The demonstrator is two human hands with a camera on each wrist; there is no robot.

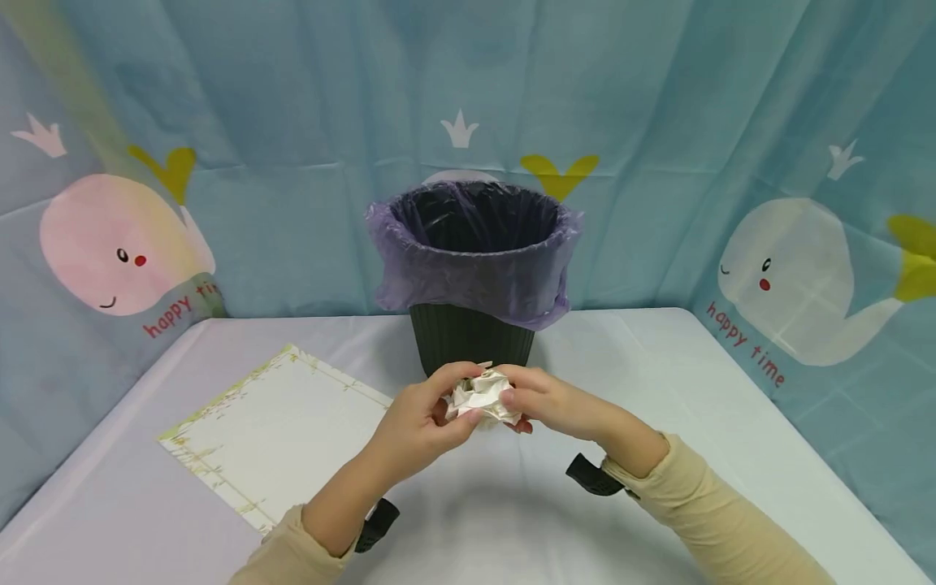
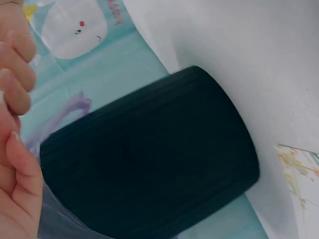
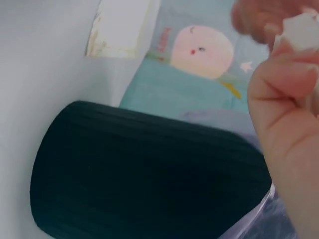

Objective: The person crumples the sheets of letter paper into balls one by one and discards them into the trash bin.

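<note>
A crumpled ball of white paper is gripped between both hands, above the table in front of the bin. The left hand curls its fingers and thumb round the ball's left side. From the right, the right hand pinches the ball with thumb and fingers. White paper also shows between the hands in the right wrist view. Just behind the hands stands a dark ribbed trash bin, lined with a purple plastic bag folded over its rim.
A flat sheet of paper with a green leafy border lies on the white table at the left. Blue curtains with cartoon whales hang behind the table and along both sides.
</note>
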